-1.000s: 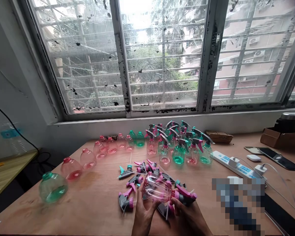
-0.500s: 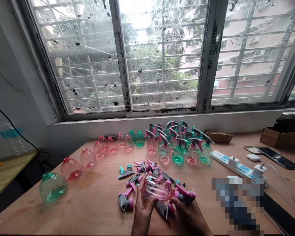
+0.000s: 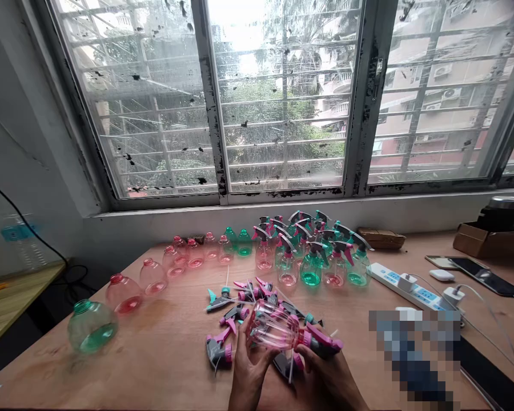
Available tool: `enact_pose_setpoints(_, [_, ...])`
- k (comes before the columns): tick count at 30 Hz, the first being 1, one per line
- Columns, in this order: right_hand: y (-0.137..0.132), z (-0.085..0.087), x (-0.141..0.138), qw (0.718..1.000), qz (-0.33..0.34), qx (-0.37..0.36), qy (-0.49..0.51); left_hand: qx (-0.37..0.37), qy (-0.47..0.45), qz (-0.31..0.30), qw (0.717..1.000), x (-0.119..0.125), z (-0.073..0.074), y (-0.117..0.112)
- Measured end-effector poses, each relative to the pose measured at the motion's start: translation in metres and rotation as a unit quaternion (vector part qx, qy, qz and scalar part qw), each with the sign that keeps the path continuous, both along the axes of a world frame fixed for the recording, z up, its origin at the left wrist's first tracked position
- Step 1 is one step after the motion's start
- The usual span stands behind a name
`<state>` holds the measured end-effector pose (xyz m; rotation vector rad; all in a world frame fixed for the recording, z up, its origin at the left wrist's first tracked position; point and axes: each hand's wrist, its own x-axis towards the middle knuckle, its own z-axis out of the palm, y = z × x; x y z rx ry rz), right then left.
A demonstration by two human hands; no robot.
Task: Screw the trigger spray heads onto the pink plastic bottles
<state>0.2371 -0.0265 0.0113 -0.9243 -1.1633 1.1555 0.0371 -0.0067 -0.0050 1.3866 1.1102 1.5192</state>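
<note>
A clear pink spray bottle [image 3: 274, 326] lies on its side in the air between my hands, its base toward the left. My left hand [image 3: 249, 365] is wrapped round the bottle's body near the base. At the neck, the fingers of my right hand [image 3: 325, 371] close on the pink collar of a grey and pink trigger sprayer head [image 3: 323, 341], which sits on the bottle's mouth. Beneath and around my hands lie several loose trigger heads [image 3: 219, 350] with thin tubes, mostly grey and pink. One with a teal trigger [image 3: 220, 298] lies farther back.
Open pink and green bottles [image 3: 124, 293] form a curved row on the left and back of the wooden table [image 3: 167, 365]. Several bottles with sprayer heads [image 3: 312, 268] stand at the back centre. A power strip [image 3: 417, 292], phones [image 3: 488, 275] and a cardboard box [image 3: 490, 238] are on the right.
The sprayer head at the bottle's neck has turned slightly, with my right hand still at its collar. The bottle and my left hand stay nearly in place.
</note>
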Motion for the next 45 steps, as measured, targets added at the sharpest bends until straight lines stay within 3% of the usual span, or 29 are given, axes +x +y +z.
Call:
enact_pose_setpoints(12, [0.006,-0.014,0.001,0.99,-0.054,0.082,-0.103,-0.046,-0.041,0.019,0.998,0.0,0.007,-0.001])
enact_pose_setpoints(18, [-0.003,-0.011,0.001,0.97,-0.05,0.181,-0.154,-0.031,-0.047,0.086,0.995,-0.002,0.009,-0.003])
enact_pose_setpoints(23, [-0.007,-0.006,-0.006,0.959,-0.07,0.217,-0.167,-0.015,-0.055,0.131,0.99,-0.002,0.008,-0.003])
enact_pose_setpoints(28, [-0.003,-0.011,-0.002,0.971,-0.072,0.17,-0.152,-0.011,-0.064,0.117,0.991,0.003,0.007,-0.003])
enact_pose_setpoints(32, [0.002,-0.014,0.003,0.98,-0.099,0.103,-0.137,-0.022,-0.084,0.037,0.996,0.006,0.011,-0.007])
enact_pose_setpoints(36, [0.001,-0.012,0.002,0.989,-0.083,0.067,-0.103,-0.033,-0.082,-0.03,0.996,0.005,0.011,-0.009])
enact_pose_setpoints(45, [0.001,-0.005,0.002,0.998,-0.047,0.006,-0.052,0.002,-0.07,-0.053,0.996,0.005,-0.004,-0.002])
